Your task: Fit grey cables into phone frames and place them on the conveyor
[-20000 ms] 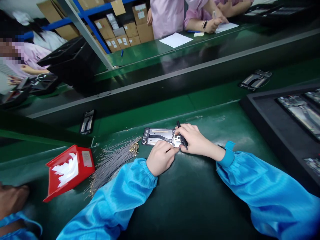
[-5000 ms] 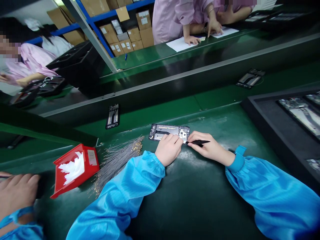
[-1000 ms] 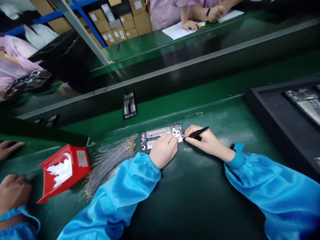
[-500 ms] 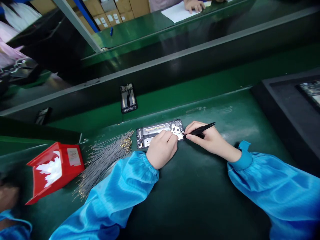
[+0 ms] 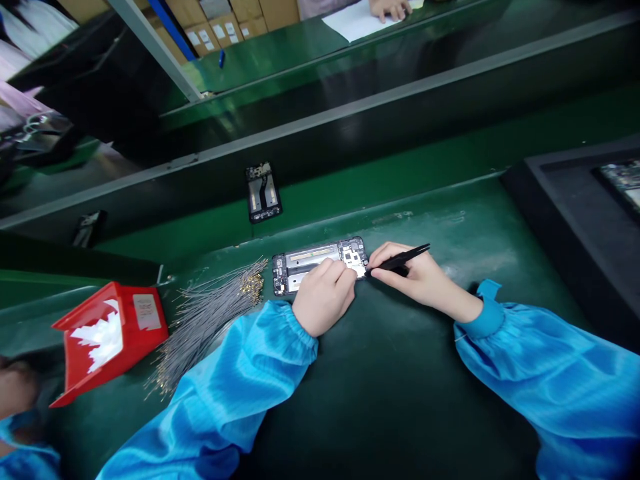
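An opened phone (image 5: 314, 256) with its circuit board exposed lies flat on the green bench, its long side running left to right. Over its lower edge rests my left hand (image 5: 325, 293), closed, fingertips bunched against the board area; whatever they pinch is hidden. At the phone's right end, my right hand (image 5: 413, 275) grips black tweezers (image 5: 405, 257) like a pen, the tips down by the board's corner. Left of the phone, a bundle of thin grey cables (image 5: 215, 313) with gold-coloured ends lies beside my left sleeve.
A red bin (image 5: 135, 340) stands left of the cables. Beyond the bench edge, another opened phone (image 5: 263, 193) lies on a green strip, with a further one (image 5: 89, 228) farther left. A black tray (image 5: 560, 220) is at right. A co-worker's hand (image 5: 15, 387) shows lower left.
The opened phone on the green strip has shifted slightly right. Both my hands and the phone under them hold practically the same positions. The co-worker's hand at left has moved a little.
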Demonstrator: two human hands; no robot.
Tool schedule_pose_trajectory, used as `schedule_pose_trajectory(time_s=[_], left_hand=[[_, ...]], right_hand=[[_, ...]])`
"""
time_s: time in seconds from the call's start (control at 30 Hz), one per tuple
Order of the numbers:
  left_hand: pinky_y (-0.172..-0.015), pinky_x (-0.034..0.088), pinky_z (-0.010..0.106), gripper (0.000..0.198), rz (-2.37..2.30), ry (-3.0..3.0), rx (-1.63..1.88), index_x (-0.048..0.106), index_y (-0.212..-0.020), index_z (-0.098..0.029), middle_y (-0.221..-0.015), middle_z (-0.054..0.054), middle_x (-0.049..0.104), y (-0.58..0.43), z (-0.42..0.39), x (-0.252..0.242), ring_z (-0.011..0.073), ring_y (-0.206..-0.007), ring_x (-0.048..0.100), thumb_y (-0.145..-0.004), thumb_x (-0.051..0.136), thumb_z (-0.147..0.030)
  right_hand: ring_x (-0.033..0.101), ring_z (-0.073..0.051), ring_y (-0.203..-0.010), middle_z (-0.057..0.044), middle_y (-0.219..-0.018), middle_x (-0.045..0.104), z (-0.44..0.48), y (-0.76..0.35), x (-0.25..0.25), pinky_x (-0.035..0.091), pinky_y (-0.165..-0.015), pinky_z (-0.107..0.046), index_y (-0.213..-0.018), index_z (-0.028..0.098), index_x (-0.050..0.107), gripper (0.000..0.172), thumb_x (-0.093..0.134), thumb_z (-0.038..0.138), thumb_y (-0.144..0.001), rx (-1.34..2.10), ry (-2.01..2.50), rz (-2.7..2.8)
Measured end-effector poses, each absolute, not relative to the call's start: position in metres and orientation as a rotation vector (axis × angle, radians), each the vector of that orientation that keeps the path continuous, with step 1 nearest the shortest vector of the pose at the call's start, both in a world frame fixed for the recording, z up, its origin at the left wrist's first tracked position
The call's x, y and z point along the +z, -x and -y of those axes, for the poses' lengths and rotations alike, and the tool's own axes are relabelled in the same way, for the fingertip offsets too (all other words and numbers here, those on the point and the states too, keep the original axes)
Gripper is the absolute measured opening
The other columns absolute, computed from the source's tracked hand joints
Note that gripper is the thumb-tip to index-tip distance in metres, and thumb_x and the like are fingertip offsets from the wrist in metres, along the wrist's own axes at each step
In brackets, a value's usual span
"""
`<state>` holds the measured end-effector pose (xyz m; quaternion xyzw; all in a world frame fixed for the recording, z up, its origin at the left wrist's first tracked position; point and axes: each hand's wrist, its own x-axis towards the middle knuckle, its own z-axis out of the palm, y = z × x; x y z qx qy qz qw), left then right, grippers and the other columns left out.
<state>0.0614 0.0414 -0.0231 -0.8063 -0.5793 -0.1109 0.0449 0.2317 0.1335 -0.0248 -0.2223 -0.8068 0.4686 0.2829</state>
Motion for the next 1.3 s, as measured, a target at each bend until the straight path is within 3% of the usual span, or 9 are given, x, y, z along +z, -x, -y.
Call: schedule_pose_trajectory(time_s=[0.5, 0.73, 0.83, 0.97, 1.3], left_hand=[[-0.066, 0.043, 0.028, 0.019, 1.783, 2.471, -0.319, 0.055, -0.077, -0.015, -0.074, 0.005, 0.053, -0.062, -0.043, -0.021, 0.0171, -0.074, 0.047, -0.085, 0.038, -0.018], [-0.063, 0.042, 0.025, 0.015, 1.819, 2.409, -0.357, 0.054, -0.077, -0.017, -0.074, 0.003, 0.053, -0.061, -0.045, -0.022, 0.0158, -0.071, 0.050, -0.083, 0.041, -0.018], [-0.061, 0.042, 0.024, 0.015, 1.849, 2.387, -0.376, 0.054, -0.077, -0.017, -0.073, 0.003, 0.053, -0.061, -0.047, -0.022, 0.0150, -0.070, 0.051, -0.083, 0.041, -0.018], [-0.060, 0.042, 0.024, 0.015, 1.866, 2.384, -0.406, 0.054, -0.077, -0.017, -0.074, 0.003, 0.053, -0.062, -0.048, -0.023, 0.0145, -0.069, 0.051, -0.083, 0.041, -0.018], [-0.069, 0.045, 0.027, 0.020, 1.840, 2.516, -0.634, 0.059, -0.091, -0.017, -0.080, 0.004, 0.056, -0.057, -0.039, -0.023, 0.0152, -0.077, 0.051, -0.086, 0.040, -0.016]], right_hand=[[0.055, -0.016, -0.079, -0.005, -0.084, 0.058, -0.128, -0.232, -0.021, 0.045, -0.071, -0.030, -0.082, 0.019, 0.056, 0.007, 0.049, 0.019, -0.082, 1.110, 0.439, 2.315], [0.055, -0.015, -0.077, -0.004, -0.081, 0.057, -0.138, -0.229, -0.023, 0.045, -0.070, -0.030, -0.088, 0.019, 0.058, 0.012, 0.049, 0.025, -0.084, 1.013, 0.595, 2.222], [0.054, -0.019, -0.092, -0.008, -0.095, 0.059, -0.144, -0.224, -0.025, 0.043, -0.080, -0.036, -0.101, 0.020, 0.056, 0.020, 0.044, 0.024, -0.086, 0.867, 0.506, 2.351], [0.041, -0.025, -0.117, -0.012, -0.118, 0.053, -0.148, -0.220, -0.031, 0.033, -0.095, -0.044, -0.109, 0.018, 0.052, 0.030, 0.053, 0.028, -0.080, 0.678, 0.363, 2.541], [0.040, -0.024, -0.119, -0.012, -0.119, 0.052, -0.148, -0.219, -0.035, 0.034, -0.095, -0.044, -0.110, 0.019, 0.050, 0.033, 0.050, 0.019, -0.076, 0.648, 0.355, 2.558]])
